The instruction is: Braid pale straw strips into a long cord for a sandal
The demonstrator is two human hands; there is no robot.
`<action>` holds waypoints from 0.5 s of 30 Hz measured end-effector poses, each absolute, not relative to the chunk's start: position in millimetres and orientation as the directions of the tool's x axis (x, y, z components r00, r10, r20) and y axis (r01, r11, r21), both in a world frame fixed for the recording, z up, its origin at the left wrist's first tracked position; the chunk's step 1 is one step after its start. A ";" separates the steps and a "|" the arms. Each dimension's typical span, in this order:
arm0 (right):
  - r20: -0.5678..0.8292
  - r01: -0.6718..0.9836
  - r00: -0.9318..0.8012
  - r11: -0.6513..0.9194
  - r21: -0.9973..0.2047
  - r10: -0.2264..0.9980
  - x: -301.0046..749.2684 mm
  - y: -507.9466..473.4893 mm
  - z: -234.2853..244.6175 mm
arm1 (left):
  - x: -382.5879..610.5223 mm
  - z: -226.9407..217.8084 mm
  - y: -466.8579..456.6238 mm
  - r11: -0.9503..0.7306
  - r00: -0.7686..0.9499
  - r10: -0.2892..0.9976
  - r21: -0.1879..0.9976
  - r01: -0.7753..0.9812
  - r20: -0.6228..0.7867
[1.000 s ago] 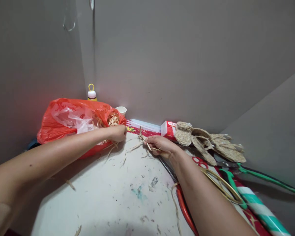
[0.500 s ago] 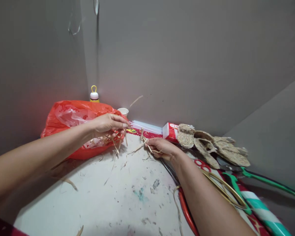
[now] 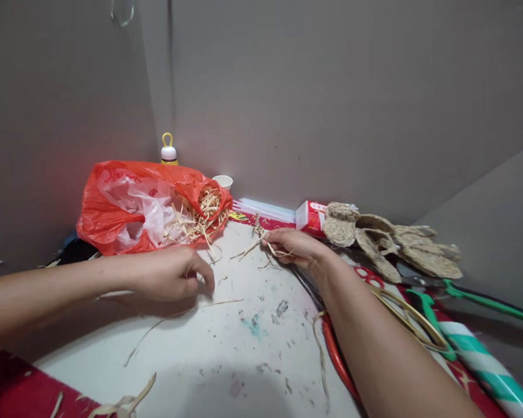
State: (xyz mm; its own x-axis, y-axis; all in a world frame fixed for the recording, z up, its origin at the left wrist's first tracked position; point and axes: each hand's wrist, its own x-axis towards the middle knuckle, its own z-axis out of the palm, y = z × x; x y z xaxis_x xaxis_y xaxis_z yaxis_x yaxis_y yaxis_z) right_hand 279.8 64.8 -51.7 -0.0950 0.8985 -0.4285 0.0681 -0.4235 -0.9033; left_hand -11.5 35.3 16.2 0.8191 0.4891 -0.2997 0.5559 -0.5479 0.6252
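A dark red cloth (image 3: pixel 13 380) covers the table's near left corner. Behind it slumps a crumpled, translucent red plastic bag (image 3: pixel 96 223), pale straw shreds (image 3: pixel 209 200) spilling from its mouth; a yellow bottle with a white cap (image 3: pixel 169 154) stands behind. Just in front of the bag, the left hand (image 3: pixel 169 274) hangs with fingers curled; I cannot tell whether they grip the long, thin straw strand (image 3: pixel 222 302) beside them. A white cup (image 3: pixel 223 182) stands behind the bag's mouth. The right hand (image 3: pixel 296 247) pinches a knotted bundle of straw strips (image 3: pixel 258 230) above the white tabletop. Its forearm partly hides a red-handled tool (image 3: pixel 336 354). Beyond, a red-and-white box (image 3: pixel 316 218), woven straw slippers (image 3: pixel 340 232) and green-handled shears (image 3: pixel 492 302) crowd the right edge.
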 end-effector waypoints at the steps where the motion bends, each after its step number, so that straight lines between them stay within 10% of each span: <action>1: -0.429 0.071 -0.095 -0.424 -0.903 0.898 279.7 64.9 -51.7 | -7.7 15.2 36.7 -0.571 0.801 0.541 0.586 0.574 -0.258; 8: -0.425 0.088 -0.086 -0.418 -0.904 0.901 279.9 65.0 -52.1 | 34.8 -8.1 26.4 -0.745 0.820 0.525 0.344 0.572 -0.226; 15: -0.421 0.086 -0.120 -0.413 -0.907 0.899 279.1 64.3 -51.8 | 42.2 -18.5 24.2 -0.739 0.818 0.520 0.352 0.575 -0.244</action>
